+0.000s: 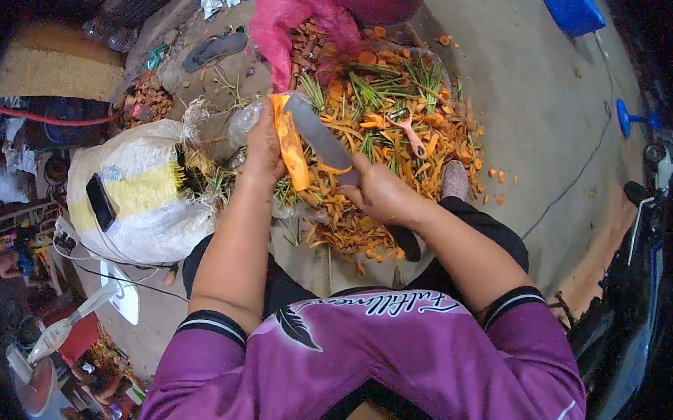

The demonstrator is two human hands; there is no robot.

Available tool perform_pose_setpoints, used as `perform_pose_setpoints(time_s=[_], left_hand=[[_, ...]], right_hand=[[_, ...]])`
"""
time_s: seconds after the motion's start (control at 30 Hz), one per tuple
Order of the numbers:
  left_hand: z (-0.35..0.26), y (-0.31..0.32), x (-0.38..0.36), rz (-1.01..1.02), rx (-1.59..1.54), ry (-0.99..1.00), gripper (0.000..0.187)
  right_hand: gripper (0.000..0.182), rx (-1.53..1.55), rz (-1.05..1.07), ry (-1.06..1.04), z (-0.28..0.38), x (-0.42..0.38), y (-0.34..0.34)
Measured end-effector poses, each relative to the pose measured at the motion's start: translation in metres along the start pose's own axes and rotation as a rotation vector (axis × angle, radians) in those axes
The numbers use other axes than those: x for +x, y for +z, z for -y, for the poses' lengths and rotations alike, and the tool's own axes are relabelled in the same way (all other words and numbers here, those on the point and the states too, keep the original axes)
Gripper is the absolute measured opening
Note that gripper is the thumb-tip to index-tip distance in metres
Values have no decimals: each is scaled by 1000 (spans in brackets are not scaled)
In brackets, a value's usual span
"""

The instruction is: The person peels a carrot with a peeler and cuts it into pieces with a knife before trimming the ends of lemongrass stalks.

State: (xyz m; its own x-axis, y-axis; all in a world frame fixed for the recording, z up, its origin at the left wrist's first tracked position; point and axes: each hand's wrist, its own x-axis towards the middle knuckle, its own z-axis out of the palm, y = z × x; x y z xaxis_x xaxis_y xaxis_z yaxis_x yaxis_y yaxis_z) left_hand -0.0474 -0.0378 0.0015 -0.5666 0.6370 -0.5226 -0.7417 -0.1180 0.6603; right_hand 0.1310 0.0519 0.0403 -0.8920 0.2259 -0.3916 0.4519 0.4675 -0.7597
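Observation:
Upright in my left hand [262,147] is a large, partly peeled orange carrot [291,153], my fingers closed round its far side. My right hand [383,193] grips a broad knife [317,135] by its handle. The blade slants up and left, its flat lying close beside the carrot, and an orange strip clings near the handle. Below both hands spreads a heap of carrot peelings [358,238], mixed with cut ends and green stalks [377,88]. A pink peeler [411,135] rests on top of this heap.
To the left bulges a white and yellow sack [141,226] with a phone [101,202] on it. Beyond the heap are a pink mesh bag [273,16], a red tub [374,0] and a slipper [215,49]. A cable [582,171] crosses the floor at right.

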Motion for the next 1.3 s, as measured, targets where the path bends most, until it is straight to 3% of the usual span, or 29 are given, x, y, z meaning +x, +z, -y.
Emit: perform_pose_setpoints(time_s=[0.23,0.43,0.53,0.63,0.73,0.83,0.93,1.03,1.1,1.2,1.3], left_hand=[[5,10,-5,-64,16,110,45],[-3,0,-5,-54,342,-72,42],[6,-1,-3,-58,205,13,41],[4,-1,-1,-105,305,19,42],[-5,-7,2,-42,422,-107,43],[6,-1,0,-77,268,20,41],[18,-5,5,-78,203,122,40],[13,-1,3,-126,349,190,39],[2,8,-4,-42,404,216,38],[12,-3,11,-15,188,225,37],[3,0,6,-47,229,219,34]], right_hand=[[37,80,2,-68,-1,3,9],[43,118,86,-179,-15,5,2],[42,203,97,-152,-14,5,9],[40,247,209,25,-5,4,2],[39,256,221,-42,1,-2,-8],[37,92,-102,-368,-24,5,26],[38,194,-113,-404,-36,12,36],[38,522,342,26,5,-2,-9],[36,437,245,-71,1,-6,3],[33,485,210,-71,4,-6,10],[35,882,354,49,2,-2,6]])
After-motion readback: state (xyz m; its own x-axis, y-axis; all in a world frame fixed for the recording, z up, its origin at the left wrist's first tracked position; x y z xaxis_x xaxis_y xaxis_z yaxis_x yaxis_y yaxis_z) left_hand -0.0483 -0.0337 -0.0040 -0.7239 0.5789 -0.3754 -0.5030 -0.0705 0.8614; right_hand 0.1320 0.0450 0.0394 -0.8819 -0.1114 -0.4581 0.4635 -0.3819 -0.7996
